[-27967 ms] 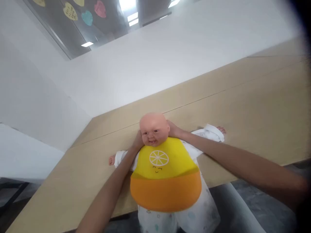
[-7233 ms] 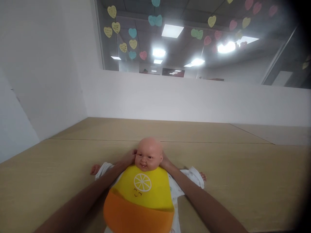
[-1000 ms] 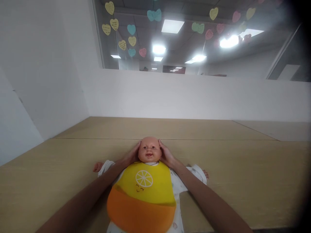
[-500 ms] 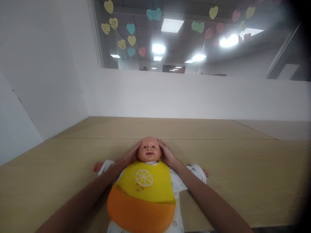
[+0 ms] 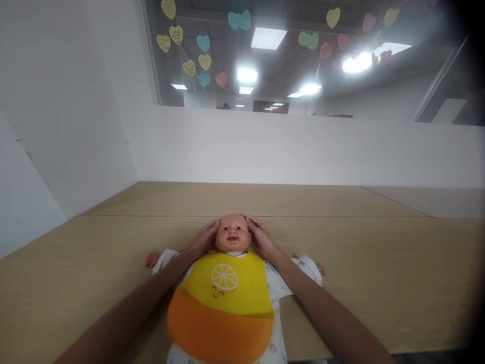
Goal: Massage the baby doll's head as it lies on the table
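Note:
A baby doll [image 5: 278, 278] in a white patterned outfit lies on its back, arms stretched out to both sides. Over its chest is a yellow bib [image 5: 242, 285] with a white citrus-slice print and an orange lower pocket [image 5: 220, 328]. My left hand [image 5: 206, 237] cups the left side of the doll's head [image 5: 232, 225]. Against the right side of the head is my right hand [image 5: 260, 236], its fingers curving around toward the top and back. Both hands hold the head between them. Some fingertips are hidden behind it. My forearms pass over the doll's arms.
The doll lies on a wooden tabletop [image 5: 379, 273] with a seam running across it behind the head. A white wall [image 5: 288, 151] stands at the back and another at the left. Above is a glass window with heart-shaped notes [image 5: 203, 43] and ceiling lights.
My right hand's fingers have shifted slightly up and inward on the doll's head. The doll, the bib and my left hand stay nearly still.

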`<action>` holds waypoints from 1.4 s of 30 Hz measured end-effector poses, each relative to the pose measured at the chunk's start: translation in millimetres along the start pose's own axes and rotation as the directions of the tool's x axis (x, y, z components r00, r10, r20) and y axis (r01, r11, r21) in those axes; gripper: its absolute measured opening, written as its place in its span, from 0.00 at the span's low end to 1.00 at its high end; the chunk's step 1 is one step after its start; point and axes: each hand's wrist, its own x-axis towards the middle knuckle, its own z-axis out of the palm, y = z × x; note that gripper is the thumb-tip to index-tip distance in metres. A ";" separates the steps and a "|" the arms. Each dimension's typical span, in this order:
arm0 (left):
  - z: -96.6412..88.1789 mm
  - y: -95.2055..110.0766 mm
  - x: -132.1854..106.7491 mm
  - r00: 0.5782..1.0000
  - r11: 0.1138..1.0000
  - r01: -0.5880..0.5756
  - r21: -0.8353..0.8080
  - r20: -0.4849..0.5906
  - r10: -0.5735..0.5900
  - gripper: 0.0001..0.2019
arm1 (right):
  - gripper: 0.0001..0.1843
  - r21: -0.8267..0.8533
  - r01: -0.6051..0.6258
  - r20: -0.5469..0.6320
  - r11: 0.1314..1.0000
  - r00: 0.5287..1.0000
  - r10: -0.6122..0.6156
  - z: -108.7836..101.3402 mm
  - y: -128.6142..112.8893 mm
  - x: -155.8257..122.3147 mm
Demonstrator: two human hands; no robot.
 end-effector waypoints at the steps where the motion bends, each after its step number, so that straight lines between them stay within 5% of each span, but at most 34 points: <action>1: -1.8 -0.3 0.1 0.999 0.999 -0.023 0.047 -0.022 0.024 0.23 | 0.24 -0.015 0.011 -0.008 1.000 1.000 -0.011 0.2 -0.7 -0.3; 19: -5.0 7.1 -6.3 0.981 0.952 -0.142 0.270 -0.089 0.171 0.24 | 0.14 -0.073 0.222 -0.070 0.972 0.971 -0.227 1.5 0.5 1.4; 25: -6.1 9.9 -7.0 0.966 0.932 -0.168 0.322 -0.133 0.221 0.23 | 0.18 -0.063 0.156 -0.041 0.986 0.986 -0.159 6.3 -5.7 -4.2; 36: 1.1 10.5 -5.3 0.981 0.971 -0.107 0.212 -0.135 0.137 0.26 | 0.26 -0.158 0.011 0.117 0.987 0.993 0.007 6.6 -0.6 -11.7; 42: -2.2 6.7 -4.4 0.986 0.954 -0.101 0.283 -0.103 0.134 0.25 | 0.27 -0.210 -0.023 0.106 0.977 0.993 0.047 9.0 -7.7 -16.7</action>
